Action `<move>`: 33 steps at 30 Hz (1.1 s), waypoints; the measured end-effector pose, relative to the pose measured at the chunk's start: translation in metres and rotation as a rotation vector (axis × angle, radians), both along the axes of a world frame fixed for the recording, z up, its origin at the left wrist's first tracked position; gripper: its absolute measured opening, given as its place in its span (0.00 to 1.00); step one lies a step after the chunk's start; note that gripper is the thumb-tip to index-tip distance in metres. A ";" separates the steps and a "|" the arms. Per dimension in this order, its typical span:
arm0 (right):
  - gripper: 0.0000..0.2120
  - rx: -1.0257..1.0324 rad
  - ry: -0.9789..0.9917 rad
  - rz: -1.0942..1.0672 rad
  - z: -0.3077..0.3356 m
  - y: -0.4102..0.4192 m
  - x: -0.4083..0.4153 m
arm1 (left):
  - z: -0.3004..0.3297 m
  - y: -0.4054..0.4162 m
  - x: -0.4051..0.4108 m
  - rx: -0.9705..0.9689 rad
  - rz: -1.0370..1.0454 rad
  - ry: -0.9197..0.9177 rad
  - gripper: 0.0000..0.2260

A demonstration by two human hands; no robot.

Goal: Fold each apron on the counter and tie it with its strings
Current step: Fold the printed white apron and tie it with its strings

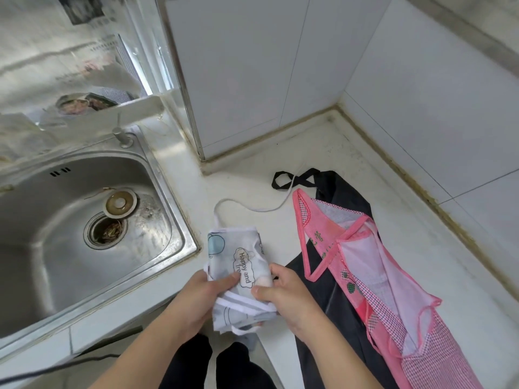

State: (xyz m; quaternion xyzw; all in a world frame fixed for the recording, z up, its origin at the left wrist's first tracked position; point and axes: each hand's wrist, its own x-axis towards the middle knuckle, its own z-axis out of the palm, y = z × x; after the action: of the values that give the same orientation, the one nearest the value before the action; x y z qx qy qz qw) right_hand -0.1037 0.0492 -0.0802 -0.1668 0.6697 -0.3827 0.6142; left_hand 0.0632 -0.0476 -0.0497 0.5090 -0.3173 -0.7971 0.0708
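Two hands hold a folded white printed apron [238, 265] at the near edge of the surface [331, 153]. Left hand [196, 299] and right hand [286, 296] each keep a closed grip on it. Its white string [252, 207] trails across the surface. Pink apron [373, 273] lies unfolded over black apron [337, 197], just right. Sink [70, 214] sits left.

Likely a home kitchen: steel sink [84, 220], tiled wall [421, 108], white counter [351, 153].
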 end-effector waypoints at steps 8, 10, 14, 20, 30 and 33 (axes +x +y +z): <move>0.12 -0.133 -0.096 -0.062 0.050 -0.006 -0.015 | 0.052 -0.002 -0.008 -0.220 -0.029 0.011 0.13; 0.09 -0.137 -0.046 -0.070 0.058 -0.008 -0.019 | 0.057 -0.001 -0.009 -0.231 -0.023 0.030 0.12; 0.08 -0.148 0.099 -0.024 0.075 -0.011 -0.018 | 0.073 0.005 -0.019 -0.385 0.045 -0.051 0.07; 0.11 -0.108 0.100 -0.051 0.093 -0.012 -0.005 | 0.094 0.004 -0.030 -0.398 0.280 -0.050 0.07; 0.09 -0.278 -0.268 -0.235 0.119 -0.005 -0.031 | 0.103 -0.038 -0.012 -0.296 0.333 0.070 0.13; 0.15 -0.348 -0.286 -0.171 0.124 -0.006 -0.025 | 0.103 -0.030 -0.019 -0.315 0.418 0.103 0.12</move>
State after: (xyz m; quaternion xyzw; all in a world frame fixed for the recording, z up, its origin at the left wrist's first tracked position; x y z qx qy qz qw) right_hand -0.1285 0.0436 0.0442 -0.1570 0.5114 -0.5628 0.6301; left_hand 0.0443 -0.0777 0.0536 0.5051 -0.3214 -0.7306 0.3284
